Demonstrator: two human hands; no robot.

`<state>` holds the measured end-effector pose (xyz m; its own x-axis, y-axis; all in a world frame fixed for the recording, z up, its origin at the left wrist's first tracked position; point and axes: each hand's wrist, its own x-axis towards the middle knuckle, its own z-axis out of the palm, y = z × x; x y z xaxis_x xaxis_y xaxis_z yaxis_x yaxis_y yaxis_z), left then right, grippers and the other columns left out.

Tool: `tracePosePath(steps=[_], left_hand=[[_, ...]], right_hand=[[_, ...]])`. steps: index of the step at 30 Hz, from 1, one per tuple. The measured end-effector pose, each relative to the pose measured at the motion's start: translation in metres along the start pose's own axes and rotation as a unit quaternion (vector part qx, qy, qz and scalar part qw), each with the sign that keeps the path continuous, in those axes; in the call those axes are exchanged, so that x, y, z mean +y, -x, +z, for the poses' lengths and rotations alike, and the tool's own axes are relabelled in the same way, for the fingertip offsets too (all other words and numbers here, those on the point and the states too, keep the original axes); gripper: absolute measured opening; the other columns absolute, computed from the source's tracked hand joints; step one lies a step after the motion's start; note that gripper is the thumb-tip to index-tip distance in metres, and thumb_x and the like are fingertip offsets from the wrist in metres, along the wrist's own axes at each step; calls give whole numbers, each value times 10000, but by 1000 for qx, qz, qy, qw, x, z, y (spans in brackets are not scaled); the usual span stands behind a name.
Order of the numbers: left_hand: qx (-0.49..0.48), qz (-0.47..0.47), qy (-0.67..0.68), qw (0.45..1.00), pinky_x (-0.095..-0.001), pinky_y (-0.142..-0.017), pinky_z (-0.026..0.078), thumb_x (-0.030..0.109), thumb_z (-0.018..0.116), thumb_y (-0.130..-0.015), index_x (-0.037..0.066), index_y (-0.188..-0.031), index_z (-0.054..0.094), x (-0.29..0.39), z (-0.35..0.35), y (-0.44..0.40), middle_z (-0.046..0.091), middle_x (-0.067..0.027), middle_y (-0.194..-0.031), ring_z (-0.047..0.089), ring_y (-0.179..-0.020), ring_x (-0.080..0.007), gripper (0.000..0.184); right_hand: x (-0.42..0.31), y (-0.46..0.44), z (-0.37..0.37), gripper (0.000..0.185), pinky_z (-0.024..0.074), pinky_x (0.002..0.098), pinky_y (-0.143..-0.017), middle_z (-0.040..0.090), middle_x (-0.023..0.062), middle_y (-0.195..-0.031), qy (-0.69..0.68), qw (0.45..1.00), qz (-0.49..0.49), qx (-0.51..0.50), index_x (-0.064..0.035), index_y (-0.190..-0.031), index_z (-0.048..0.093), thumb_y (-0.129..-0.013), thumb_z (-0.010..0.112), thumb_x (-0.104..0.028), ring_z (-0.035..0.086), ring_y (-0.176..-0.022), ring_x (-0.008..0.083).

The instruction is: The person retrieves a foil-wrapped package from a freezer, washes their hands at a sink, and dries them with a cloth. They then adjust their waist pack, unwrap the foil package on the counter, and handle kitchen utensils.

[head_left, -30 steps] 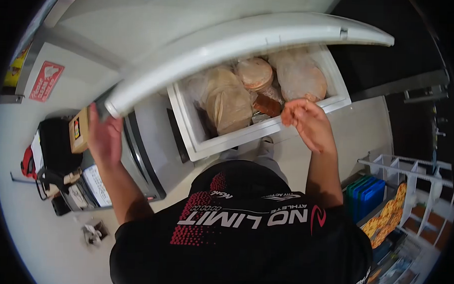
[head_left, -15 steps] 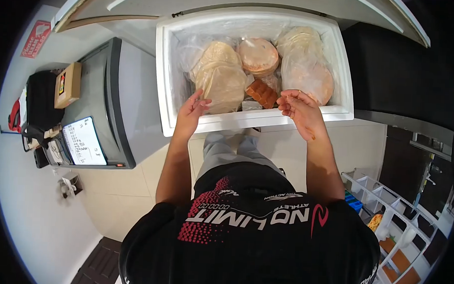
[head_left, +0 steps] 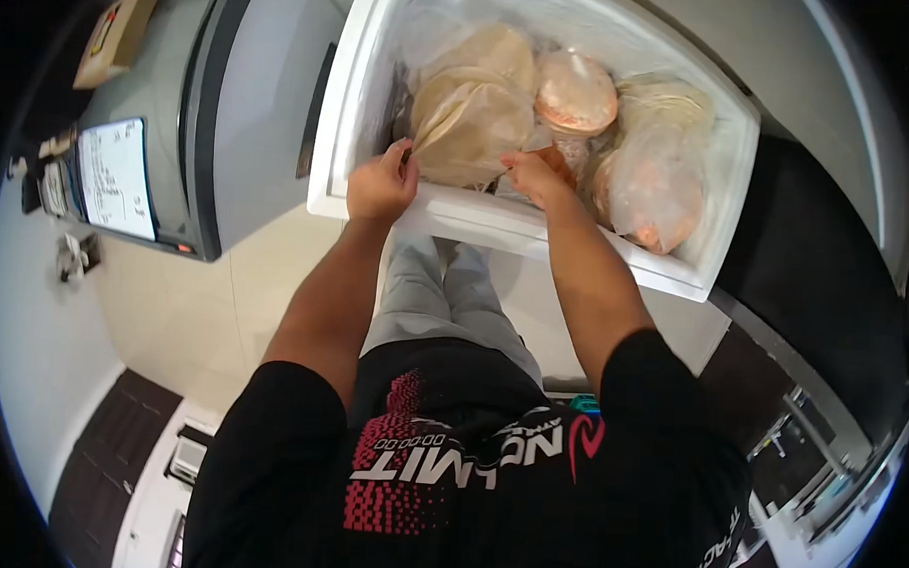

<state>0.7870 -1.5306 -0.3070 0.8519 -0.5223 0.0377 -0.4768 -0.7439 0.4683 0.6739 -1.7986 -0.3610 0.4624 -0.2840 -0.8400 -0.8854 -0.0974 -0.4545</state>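
Freezer (head_left: 332, 130), near left corner: one bag (head_left: 470, 124), left hand (head_left: 382, 187) pinches its left edge, fingers curled, right hand (head_left: 538, 179) pinches its right edge, fingertips together

You're in what looks like a food-storage or kitchen area: a chest freezer (head_left: 335, 110) holds bagged flat rounds (head_left: 470, 124), beside a grey-topped appliance (head_left: 166, 84).

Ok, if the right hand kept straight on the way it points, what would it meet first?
Most likely the bag of pale flat rounds, at its near right edge. The fingertips of the right hand look very close to it, perhaps touching; depth is unclear.
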Motion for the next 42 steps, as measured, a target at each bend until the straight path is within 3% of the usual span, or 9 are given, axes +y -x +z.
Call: tracePosePath(steps=[3,6,10,13,15,21,26,30,42], left_hand=[[23,28,-8,999,-389,-591,523,180,671,-894,103,-1105,719,6,0,8,738,-26,-771,692,-676,-266,230],[41,84,-13,996,-377,-596,524,152,677,-875,104,-1086,717,-6,-1,0,735,-27,-778,687,-677,-257,220],[90,107,-20,990,-357,-606,523,101,689,-830,107,-1054,720,-6,11,-2,725,-31,-783,668,-680,-242,226],[80,102,-15,991,-348,-612,523,86,689,-823,102,-1044,720,-4,9,-2,724,-34,-794,660,-683,-238,223],[74,95,-15,993,-339,-619,524,70,690,-816,96,-1033,721,-4,9,-3,723,-36,-805,652,-686,-234,221],[76,77,-31,994,-341,-623,523,68,687,-817,96,-1036,717,-8,14,-2,716,-38,-801,645,-684,-233,222],[57,71,-18,996,-348,-625,521,69,686,-817,92,-1040,711,-6,10,-6,704,-39,-786,639,-682,-234,226],[41,67,-21,997,-350,-624,518,68,686,-816,91,-1039,704,-5,8,-6,692,-38,-768,635,-681,-233,224],[50,69,-22,996,-351,-625,518,69,687,-813,86,-1029,697,-9,6,-9,689,-41,-767,633,-684,-236,217]], right_hand=[[10,-53,27,400,515,287,-848,693,120,-1229,393,915,59,66,-123,-1312,703,-973,498,-173,661,-1043,262],[118,-138,-3,386,527,348,-864,715,145,-1205,104,992,-71,29,-86,-1272,709,-918,575,-158,670,-1041,313],[253,-221,-35,390,542,430,-884,743,180,-1173,-286,934,-214,9,-36,-1219,717,-844,679,-137,682,-1039,381],[170,-176,-23,341,558,427,-811,732,180,-1107,39,991,-127,19,-21,-1167,715,-851,679,-142,690,-949,372],[112,-136,-24,296,575,424,-737,721,180,-1041,362,931,-34,24,-6,-1116,713,-857,678,-147,697,-860,362],[112,-149,-26,336,578,392,-637,728,189,-950,401,901,-143,-79,43,-1047,698,-784,797,-142,687,-767,353],[87,-147,-19,428,567,412,-665,724,183,-909,438,894,21,-95,60,-1050,699,-751,861,-200,673,-756,331],[102,-164,-31,692,553,414,-968,729,177,-1253,407,899,88,-135,27,-1280,695,-745,889,-367,700,-1093,346],[92,-162,-10,737,540,411,-977,722,187,-1254,470,858,63,-196,36,-1282,689,-763,854,-460,688,-1090,351]])
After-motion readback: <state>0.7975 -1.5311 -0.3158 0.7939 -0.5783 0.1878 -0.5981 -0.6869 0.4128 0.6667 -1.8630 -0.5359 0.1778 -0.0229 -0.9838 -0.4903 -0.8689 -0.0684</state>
